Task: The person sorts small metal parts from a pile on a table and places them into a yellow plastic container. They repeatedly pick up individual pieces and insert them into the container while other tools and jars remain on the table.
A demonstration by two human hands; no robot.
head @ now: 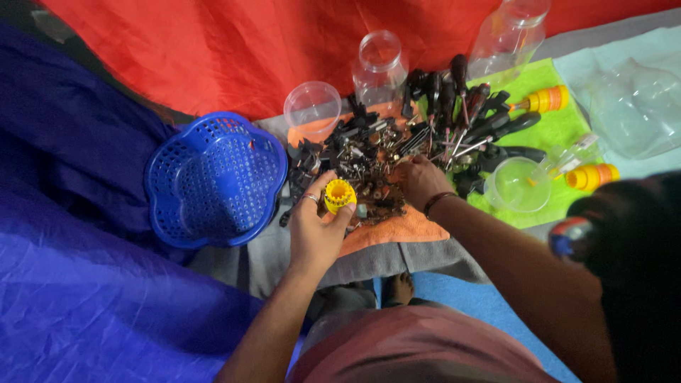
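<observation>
Blue basket (213, 181) sits at nine o'clock of the pile. My left hand (316, 230) has its grip closed around a yellow ridged cap (340, 196). My right hand (423, 181) rests fingers-down in the heap of small metal parts (369, 159); its grip cannot be told. Screwdrivers (461, 106) lie at one o'clock.

Home floor sorting spot: cloths (213, 50) spread beyond the hands, screw pile (369, 167) under them (jars (379, 67), basket (213, 177) nearby).
</observation>
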